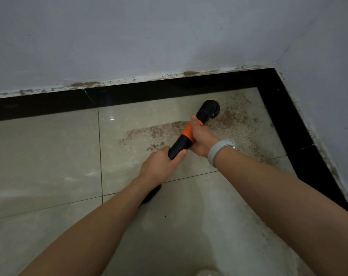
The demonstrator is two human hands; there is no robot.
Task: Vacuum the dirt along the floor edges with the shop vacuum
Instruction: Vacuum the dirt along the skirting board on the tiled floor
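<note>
Head view, both hands gripping vacuum wand (182, 142), dirt (155, 132) on floor

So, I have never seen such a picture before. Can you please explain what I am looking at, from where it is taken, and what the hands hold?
There is no machine here, only a person. One camera on the head looks down at both arms. The left hand grips the black part of a vacuum wand; the right hand, with a pale wristband, grips its orange part. The round brush head sits over brown dirt on the tiled floor, near a room corner with a black border.
</note>
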